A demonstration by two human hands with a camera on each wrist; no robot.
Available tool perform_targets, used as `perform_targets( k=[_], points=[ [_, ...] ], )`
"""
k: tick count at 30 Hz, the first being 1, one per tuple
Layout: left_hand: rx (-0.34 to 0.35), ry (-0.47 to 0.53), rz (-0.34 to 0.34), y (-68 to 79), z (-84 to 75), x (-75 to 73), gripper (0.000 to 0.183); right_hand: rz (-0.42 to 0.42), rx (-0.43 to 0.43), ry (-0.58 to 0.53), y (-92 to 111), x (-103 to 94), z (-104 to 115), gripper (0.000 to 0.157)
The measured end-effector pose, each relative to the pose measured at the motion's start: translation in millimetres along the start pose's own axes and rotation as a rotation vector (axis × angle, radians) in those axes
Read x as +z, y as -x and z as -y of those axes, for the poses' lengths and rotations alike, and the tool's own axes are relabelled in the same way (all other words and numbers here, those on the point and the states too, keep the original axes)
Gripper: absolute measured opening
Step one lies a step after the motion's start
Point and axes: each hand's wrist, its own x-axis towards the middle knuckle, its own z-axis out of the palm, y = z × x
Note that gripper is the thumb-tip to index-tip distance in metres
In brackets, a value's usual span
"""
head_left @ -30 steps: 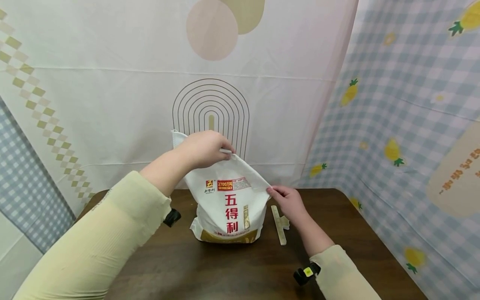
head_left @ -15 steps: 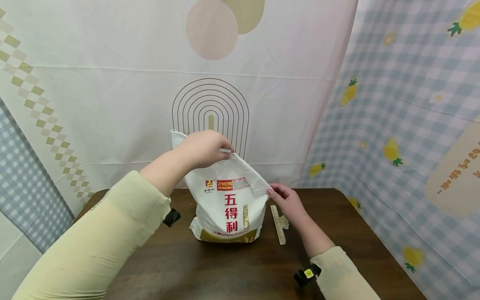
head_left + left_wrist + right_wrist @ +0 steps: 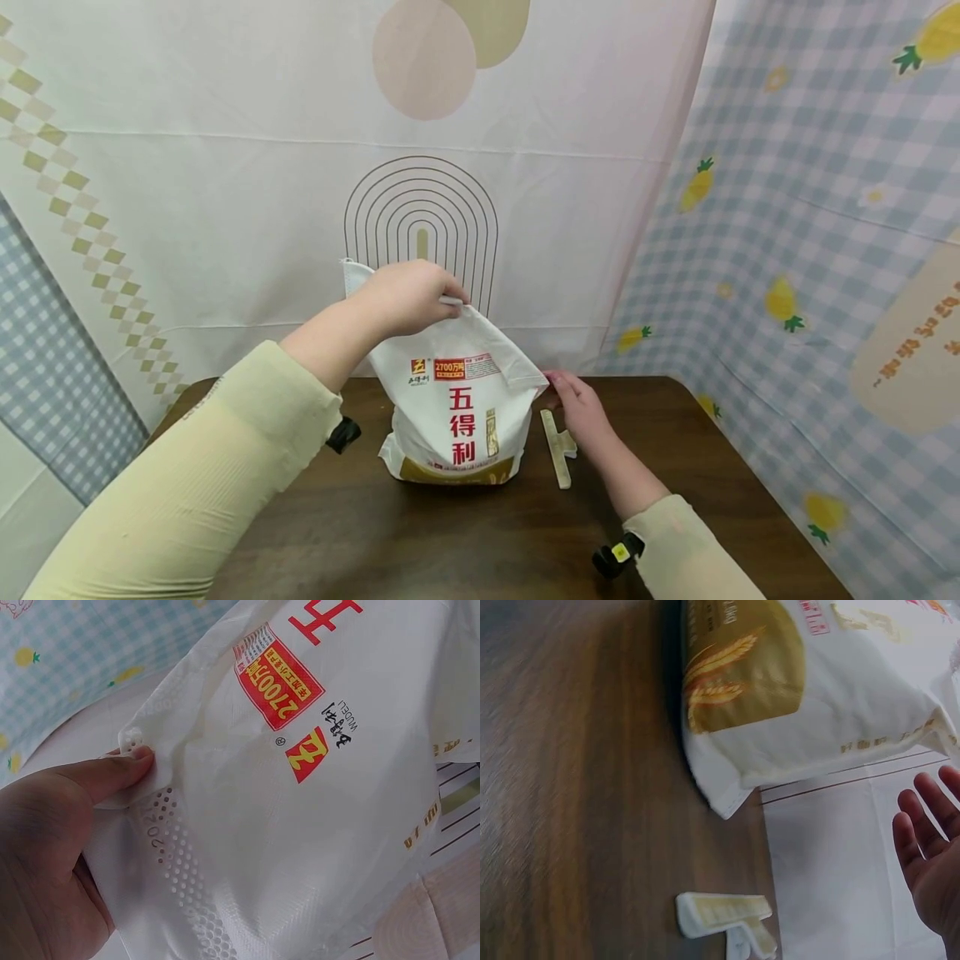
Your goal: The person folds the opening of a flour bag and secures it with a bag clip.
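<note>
A white flour bag (image 3: 465, 392) with red lettering stands upright on the table. My left hand (image 3: 411, 296) pinches its top edge, thumb in front, as the left wrist view shows at the perforated, folded-over strip (image 3: 169, 832). From there the rim slopes down to the bag's right corner, where a flap is folded over the front. My right hand (image 3: 581, 407) is right at this corner. In the right wrist view its fingers (image 3: 909, 806) are spread and loosely bent, with the bag's side close by; its thumb is out of that view.
A pale bag clip (image 3: 557, 450) lies on the dark wooden table (image 3: 465, 542), right of the bag and beside the right forearm. Behind stands a white patterned cloth (image 3: 255, 208); a blue checked cloth (image 3: 810, 233) hangs along the right side.
My right hand's fingers have moved slightly right, off their pinch on the bag's corner. The right corner has become folded over the front. My left hand has stayed in place.
</note>
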Motion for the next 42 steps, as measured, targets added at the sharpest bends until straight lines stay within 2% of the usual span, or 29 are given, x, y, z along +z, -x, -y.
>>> perform_targets(
  k=[3,7,10,13,18,23,29,33,42],
  points=[
    [0.0,0.003,0.001,-0.4,0.7,0.1,0.026,-0.006,0.015,-0.01,2,-1.2,0,0.039],
    [-0.002,0.007,0.001,-0.4,1.8,0.0,0.026,-0.024,0.062,0.011,10,-0.9,16,0.04],
    [-0.005,0.009,0.0,0.7,2.4,-0.6,0.026,-0.032,0.097,0.043,11,-0.8,7,0.043],
    [-0.009,0.009,-0.002,1.9,3.0,-0.9,0.026,-0.042,0.123,0.097,8,-2.2,-17,0.041],
    [-0.012,0.013,-0.01,2.7,2.7,-0.9,0.026,-0.044,0.144,0.318,12,-4.0,-31,0.028],
    [-0.012,0.019,-0.014,3.0,1.5,-0.6,0.025,-0.018,0.196,0.496,16,-7.4,-39,0.025],
    [-0.007,0.023,-0.016,2.5,0.6,0.1,0.024,-0.007,0.246,0.64,20,-14.7,-46,0.026],
    [-0.005,0.021,-0.019,1.4,1.0,1.0,0.024,0.018,0.276,0.718,21,-20.2,-50,0.033],
    [-0.003,0.025,-0.017,0.7,1.0,2.2,0.024,0.115,0.378,0.814,24,-26.9,-63,0.045]
  ],
)
